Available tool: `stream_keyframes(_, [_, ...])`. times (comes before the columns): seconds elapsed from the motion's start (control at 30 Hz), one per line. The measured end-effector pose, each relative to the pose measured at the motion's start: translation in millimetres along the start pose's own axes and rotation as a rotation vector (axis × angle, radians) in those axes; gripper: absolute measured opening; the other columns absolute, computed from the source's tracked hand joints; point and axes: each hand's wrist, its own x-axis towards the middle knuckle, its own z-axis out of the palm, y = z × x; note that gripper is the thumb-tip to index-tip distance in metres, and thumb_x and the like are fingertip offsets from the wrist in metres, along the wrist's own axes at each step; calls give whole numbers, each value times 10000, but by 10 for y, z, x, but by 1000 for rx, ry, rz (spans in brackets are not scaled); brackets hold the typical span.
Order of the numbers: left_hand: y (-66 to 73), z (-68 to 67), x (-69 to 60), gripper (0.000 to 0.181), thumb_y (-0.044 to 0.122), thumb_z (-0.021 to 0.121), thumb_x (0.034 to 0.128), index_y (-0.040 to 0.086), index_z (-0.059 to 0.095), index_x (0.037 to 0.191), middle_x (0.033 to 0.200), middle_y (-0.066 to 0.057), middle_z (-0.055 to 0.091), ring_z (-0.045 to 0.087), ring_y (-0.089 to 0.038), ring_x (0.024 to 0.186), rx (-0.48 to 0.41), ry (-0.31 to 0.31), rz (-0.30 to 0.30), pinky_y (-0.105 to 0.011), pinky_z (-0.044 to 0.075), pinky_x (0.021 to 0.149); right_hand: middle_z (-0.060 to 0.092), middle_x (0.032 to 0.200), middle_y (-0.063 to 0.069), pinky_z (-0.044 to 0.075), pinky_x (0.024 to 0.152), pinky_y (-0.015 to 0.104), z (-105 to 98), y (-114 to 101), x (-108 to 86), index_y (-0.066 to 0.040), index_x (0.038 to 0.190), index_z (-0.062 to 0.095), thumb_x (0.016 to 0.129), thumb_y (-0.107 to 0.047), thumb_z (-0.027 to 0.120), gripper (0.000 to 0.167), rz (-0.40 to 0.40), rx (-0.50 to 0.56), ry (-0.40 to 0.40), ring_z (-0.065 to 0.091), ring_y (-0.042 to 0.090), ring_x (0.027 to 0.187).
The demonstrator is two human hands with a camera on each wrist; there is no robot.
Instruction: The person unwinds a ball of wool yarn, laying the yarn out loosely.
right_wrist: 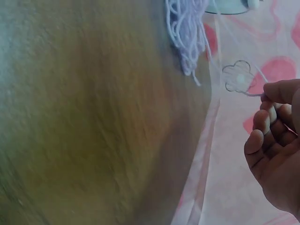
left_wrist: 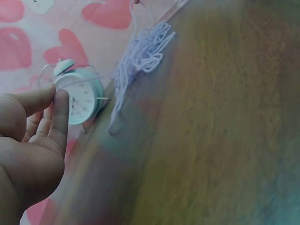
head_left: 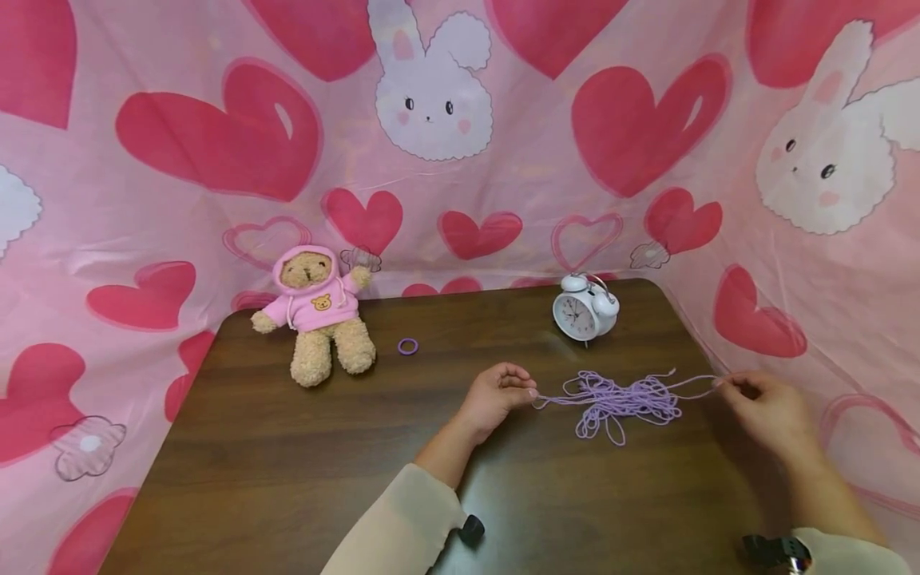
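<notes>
A loose, tangled bundle of purple yarn lies on the dark wooden table between the two hands. At its left end the left hand pinches strands between thumb and index finger; the left wrist view shows that hand with a strand running to its fingertips. On the other side the right hand pinches a loop of the yarn, drawn out past the table's right edge. In the right wrist view the thumb and index finger of that hand grip the strand, with the remaining fingers loosely bent.
Behind the yarn stands a white twin-bell alarm clock. A teddy bear in a pink hoodie sits at the table's back left, with a small purple ring beside it. Pink heart-and-rabbit fabric hangs around the table.
</notes>
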Motion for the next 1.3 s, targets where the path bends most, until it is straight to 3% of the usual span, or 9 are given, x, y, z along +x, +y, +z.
stream_keyframes(0.1, [-44,43,16,285,-62,791,838,-30,632,1073,992,-143,731,697,-152,850,6,1,-7,-253,556,776,763,869,131,416,626,220,51,-47,-22,-53,962,773,943,-240,732,193,-19,10,-19,454,-182,726])
stream_keyframes(0.23, [-88,85,10,287,-88,786,829,-34,634,1066,947,-88,723,690,-140,828,7,2,-32,-249,561,761,765,862,98,421,624,218,148,-125,-50,-72,969,778,957,-255,721,192,-25,4,-82,552,-42,728])
stream_keyframes(0.4, [-113,141,-12,290,-138,764,823,-45,627,1060,941,-106,717,700,-161,838,5,-7,-40,-270,582,763,758,888,72,454,639,276,290,-201,-71,-78,992,774,961,-256,717,190,-33,-6,-171,608,139,760])
stream_keyframes(0.57, [-188,162,3,284,-139,771,818,-40,635,1048,937,-145,717,715,-165,836,48,5,-39,-265,588,753,764,899,79,473,635,313,397,-277,-78,-65,1008,775,947,-240,733,190,-51,-13,-219,627,193,768])
stream_keyframes(0.83, [-264,93,5,295,-137,772,822,-58,625,1065,952,-144,728,731,-196,874,76,26,-25,-266,588,782,759,911,80,468,639,319,429,-371,-35,-67,1024,770,955,-254,731,203,-52,-5,-245,614,212,787])
stream_keyframes(1.07, [-259,-53,-16,308,-141,768,823,-53,615,1076,962,-143,726,722,-181,865,83,29,-4,-285,595,791,764,908,90,444,605,299,382,-431,-15,-83,1010,777,932,-215,752,156,-104,-21,-180,566,154,712])
stream_keyframes(1.3, [-236,-202,-52,292,-126,750,838,-50,622,1089,963,-111,715,714,-163,880,119,45,8,-254,575,786,750,883,76,422,577,249,295,-509,-4,-80,1002,775,923,-164,752,117,-134,28,-139,520,68,678])
